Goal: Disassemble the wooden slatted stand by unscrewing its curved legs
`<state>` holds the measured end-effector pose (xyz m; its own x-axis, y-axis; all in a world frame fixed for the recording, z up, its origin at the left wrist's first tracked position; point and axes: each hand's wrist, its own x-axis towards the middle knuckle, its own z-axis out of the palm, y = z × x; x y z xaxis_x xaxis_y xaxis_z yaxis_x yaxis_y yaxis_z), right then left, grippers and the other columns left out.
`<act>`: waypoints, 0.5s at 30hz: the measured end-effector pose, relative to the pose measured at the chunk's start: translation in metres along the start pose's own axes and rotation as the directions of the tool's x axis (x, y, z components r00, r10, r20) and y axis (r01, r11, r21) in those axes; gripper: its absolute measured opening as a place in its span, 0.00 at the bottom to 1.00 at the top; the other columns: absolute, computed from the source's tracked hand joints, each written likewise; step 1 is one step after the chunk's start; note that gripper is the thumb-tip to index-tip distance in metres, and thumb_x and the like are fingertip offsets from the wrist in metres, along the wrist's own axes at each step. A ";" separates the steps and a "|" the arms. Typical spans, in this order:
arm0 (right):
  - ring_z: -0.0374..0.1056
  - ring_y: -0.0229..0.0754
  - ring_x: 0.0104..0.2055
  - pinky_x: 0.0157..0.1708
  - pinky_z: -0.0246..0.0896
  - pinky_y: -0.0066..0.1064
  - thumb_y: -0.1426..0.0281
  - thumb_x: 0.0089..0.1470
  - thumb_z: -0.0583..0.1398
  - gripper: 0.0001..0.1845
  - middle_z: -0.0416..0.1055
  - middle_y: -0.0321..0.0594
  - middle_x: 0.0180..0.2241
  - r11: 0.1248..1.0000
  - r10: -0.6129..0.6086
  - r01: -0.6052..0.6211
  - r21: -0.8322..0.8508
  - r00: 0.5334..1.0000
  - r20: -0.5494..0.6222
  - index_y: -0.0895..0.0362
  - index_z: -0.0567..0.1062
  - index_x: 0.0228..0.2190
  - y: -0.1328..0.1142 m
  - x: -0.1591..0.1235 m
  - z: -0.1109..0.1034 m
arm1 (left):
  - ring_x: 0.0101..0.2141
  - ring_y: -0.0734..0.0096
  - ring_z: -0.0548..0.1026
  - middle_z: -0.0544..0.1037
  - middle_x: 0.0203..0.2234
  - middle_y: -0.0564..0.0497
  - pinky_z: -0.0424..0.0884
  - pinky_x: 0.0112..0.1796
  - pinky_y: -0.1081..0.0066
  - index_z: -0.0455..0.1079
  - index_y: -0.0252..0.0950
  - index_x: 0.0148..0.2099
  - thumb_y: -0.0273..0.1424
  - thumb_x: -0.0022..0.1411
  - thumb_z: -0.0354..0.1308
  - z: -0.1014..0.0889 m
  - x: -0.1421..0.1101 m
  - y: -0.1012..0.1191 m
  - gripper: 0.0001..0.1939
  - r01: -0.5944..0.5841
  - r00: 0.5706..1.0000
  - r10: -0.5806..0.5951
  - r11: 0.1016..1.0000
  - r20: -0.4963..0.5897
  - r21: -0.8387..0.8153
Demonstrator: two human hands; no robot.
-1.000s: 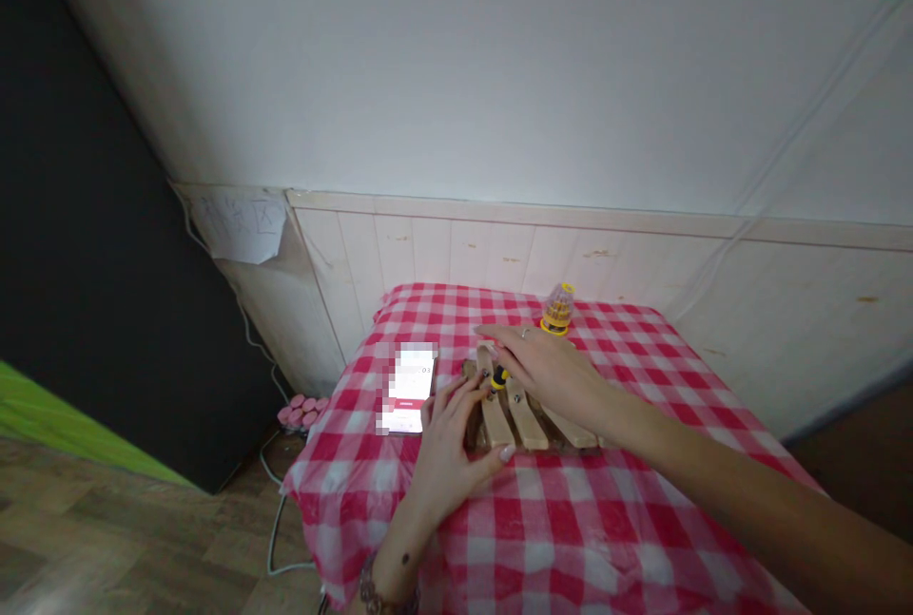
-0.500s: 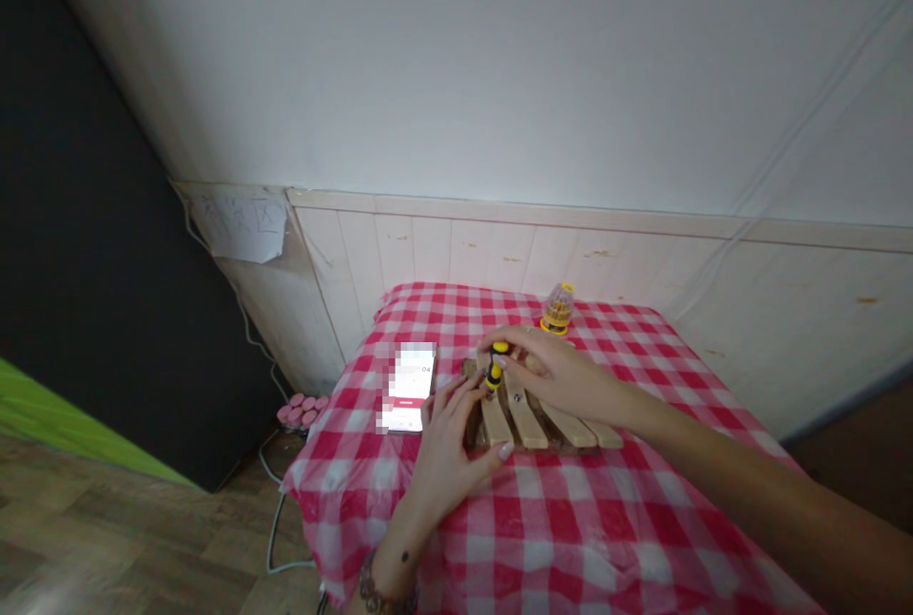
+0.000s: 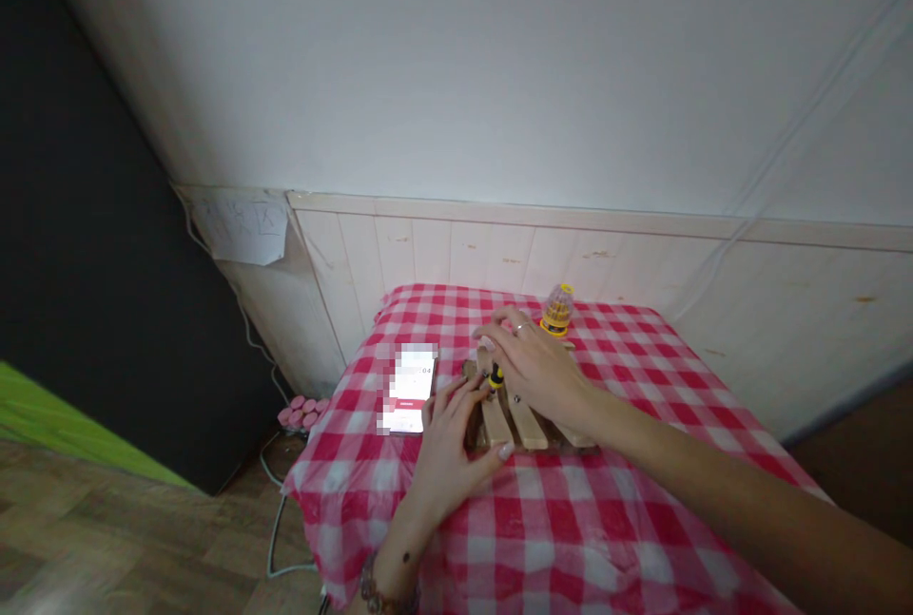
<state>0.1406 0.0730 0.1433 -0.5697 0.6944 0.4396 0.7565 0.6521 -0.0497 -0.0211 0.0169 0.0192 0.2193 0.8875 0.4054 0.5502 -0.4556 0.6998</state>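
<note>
A wooden xylophone [image 3: 526,425] lies on the table, its pale slats side by side over a darker base, with screw heads showing on them. My right hand [image 3: 532,363] is closed from above around a black-and-yellow screwdriver [image 3: 495,376], which stands nearly upright over a left slat. Most of its handle is hidden by my palm. My left hand [image 3: 451,439] grips the xylophone's left end, thumb at the front edge of a slat and fingertips beside the screwdriver's lower end. The screwdriver's tip is hidden there.
A lit phone [image 3: 410,392] lies left of my left hand. Behind the xylophone stands a clear-topped yellow bit holder [image 3: 557,311]. A red-and-white checked cloth [image 3: 571,520] covers the table, which meets a panelled wall [image 3: 485,244]. Pink round objects [image 3: 303,411] and a cable sit at the left.
My right hand has turned over the screwdriver, its back now facing up and covering the handle's top. The left hand and the xylophone have stayed in place.
</note>
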 end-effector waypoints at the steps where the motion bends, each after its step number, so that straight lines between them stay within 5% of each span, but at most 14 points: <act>1: 0.71 0.48 0.41 0.35 0.64 0.35 0.70 0.70 0.49 0.16 0.73 0.50 0.43 0.998 0.000 0.000 -0.058 1.000 0.014 0.56 0.76 0.47 0.001 0.000 -0.003 | 0.66 0.43 0.61 0.68 0.66 0.42 0.58 0.63 0.41 0.68 0.40 0.63 0.43 0.61 0.64 -0.001 0.000 0.000 0.30 0.002 1.000 -0.002 1.000 0.004 -0.002; 5: 0.73 0.51 0.40 0.38 0.66 0.40 0.68 0.71 0.50 0.18 0.77 0.49 0.39 0.992 0.002 0.011 -0.126 0.994 0.108 0.57 0.74 0.53 0.007 -0.005 -0.010 | 0.66 0.42 0.60 0.67 0.67 0.43 0.57 0.63 0.40 0.67 0.42 0.64 0.42 0.61 0.64 -0.002 0.001 0.002 0.30 0.006 1.000 -0.006 1.000 0.020 0.000; 15: 0.74 0.47 0.48 0.47 0.70 0.40 0.69 0.70 0.50 0.11 0.75 0.49 0.47 0.944 -0.115 0.062 0.325 0.983 0.146 0.55 0.70 0.48 0.013 -0.010 -0.019 | 0.66 0.41 0.61 0.69 0.65 0.41 0.58 0.62 0.40 0.68 0.39 0.62 0.42 0.61 0.64 -0.003 0.001 0.003 0.29 0.012 1.000 -0.012 1.000 0.024 0.015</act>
<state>0.1622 0.0684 0.1553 -0.6934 0.6520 0.3068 0.5741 0.7572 -0.3115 -0.0215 0.0164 0.0230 0.2321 0.8944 0.3824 0.5650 -0.4440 0.6954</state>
